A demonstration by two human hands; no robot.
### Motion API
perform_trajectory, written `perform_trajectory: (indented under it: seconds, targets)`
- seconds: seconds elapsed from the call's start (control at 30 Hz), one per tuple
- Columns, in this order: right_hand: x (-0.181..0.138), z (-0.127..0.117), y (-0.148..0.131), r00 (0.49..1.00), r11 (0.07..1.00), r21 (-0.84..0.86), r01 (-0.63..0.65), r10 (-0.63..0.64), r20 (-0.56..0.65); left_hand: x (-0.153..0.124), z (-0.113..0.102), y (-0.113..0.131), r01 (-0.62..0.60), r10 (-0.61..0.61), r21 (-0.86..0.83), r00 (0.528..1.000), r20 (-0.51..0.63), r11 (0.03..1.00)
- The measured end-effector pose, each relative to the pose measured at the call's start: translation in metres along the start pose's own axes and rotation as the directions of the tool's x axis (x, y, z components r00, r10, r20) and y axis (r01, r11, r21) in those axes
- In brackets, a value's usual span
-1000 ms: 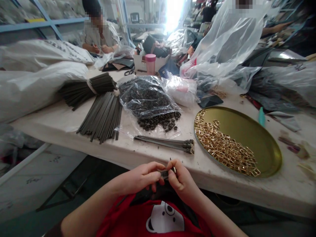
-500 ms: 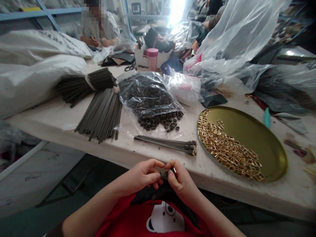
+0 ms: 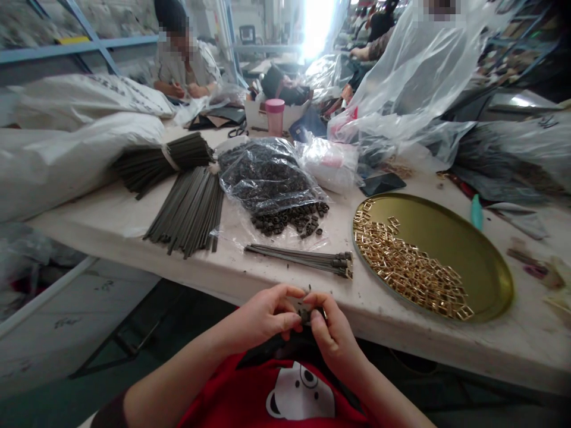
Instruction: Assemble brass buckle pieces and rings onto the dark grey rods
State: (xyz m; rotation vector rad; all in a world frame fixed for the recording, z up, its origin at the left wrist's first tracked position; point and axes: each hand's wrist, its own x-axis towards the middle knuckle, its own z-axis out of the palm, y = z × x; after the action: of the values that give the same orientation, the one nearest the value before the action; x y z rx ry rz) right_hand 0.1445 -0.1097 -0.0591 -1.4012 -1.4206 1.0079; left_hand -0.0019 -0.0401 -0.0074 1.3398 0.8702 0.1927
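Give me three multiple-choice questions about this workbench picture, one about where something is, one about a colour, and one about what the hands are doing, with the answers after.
1. Where do the gold buckles lie?
A. In the round brass-coloured tray
B. In the clear bag of dark loops
C. On the loose dark strips

2. What colour is the lidded cup at the far side of the table?
A. Green
B. Pink
C. Black

3. What are the left hand and right hand doing?
A. Resting flat on the table
B. Reaching into the tray
C. Pinching one small dark piece between them

Answers: 1 A, the buckles are heaped on the tray's left half. 2 B, both lid and body are pink. 3 C, the fingertips of both hands meet on the piece, below the table edge.
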Motion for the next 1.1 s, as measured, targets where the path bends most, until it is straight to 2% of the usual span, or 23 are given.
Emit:
perform_trajectory:
  seconds: [0.2, 0.37, 0.47, 0.53, 0.63, 0.7, 0.73, 0.77, 0.87, 0.93, 1.03, 1.1]
  targets:
    - [-0.002, -0.003, -0.006, 0.997, 0.997, -0.027, 0.075, -0.075, -0.015, 0.002, 0.005, -0.006, -0.06, 0.06, 0.007, 0.998, -0.013, 0.998]
    - [-0.008, -0.004, -0.002, 0.985, 0.978, -0.127, 0.163, -0.153, 0.083, -0.004, 0.007, 0.001, -0.054, 0.052, 0.079, 0.998, 0.02, 0.995]
    - [-0.004, -0.005, 0.001, 0.982, 0.967, -0.174, 0.187, -0.176, 0.073, -0.004, 0.011, 0.008, -0.1, 0.109, 0.221, 0.994, -0.03, 0.97]
    - [0.004, -0.013, -0.001, 0.972, 0.938, -0.256, 0.234, -0.224, 0.067, -0.001, 0.009, 0.014, -0.138, 0.169, 0.386, 0.984, -0.048, 0.912]
    - [0.025, -0.042, -0.004, 0.955, 0.86, -0.432, 0.271, -0.296, 0.01, 0.014, -0.007, 0.022, -0.155, 0.304, 0.661, 0.946, -0.116, 0.734]
    - [0.044, -0.063, -0.001, 0.949, 0.802, -0.552, 0.228, -0.309, -0.056, 0.029, -0.022, 0.023, -0.115, 0.424, 0.8, 0.887, -0.185, 0.589]
    - [0.053, -0.071, 0.003, 0.945, 0.758, -0.614, 0.22, -0.322, -0.059, 0.039, -0.028, 0.023, -0.101, 0.479, 0.856, 0.859, -0.182, 0.507]
    - [0.062, -0.077, 0.009, 0.943, 0.696, -0.682, 0.222, -0.331, -0.031, 0.048, -0.033, 0.021, -0.093, 0.495, 0.876, 0.851, -0.177, 0.473]
    - [0.082, -0.08, 0.035, 0.919, 0.458, -0.847, 0.271, -0.384, 0.087, 0.072, -0.04, 0.009, -0.078, 0.501, 0.909, 0.852, -0.153, 0.409]
    - [0.086, -0.075, 0.054, 0.889, 0.36, -0.883, 0.301, -0.44, 0.124, 0.079, -0.043, 0.002, -0.066, 0.502, 0.922, 0.852, -0.147, 0.383]
    - [0.084, -0.07, 0.077, 0.846, 0.33, -0.893, 0.305, -0.525, 0.095, 0.071, -0.067, -0.002, 0.013, 0.503, 0.927, 0.837, -0.215, 0.375]
    - [0.082, -0.069, 0.084, 0.827, 0.355, -0.887, 0.295, -0.56, 0.051, 0.061, -0.102, 0.001, 0.159, 0.485, 0.906, 0.801, -0.351, 0.393]
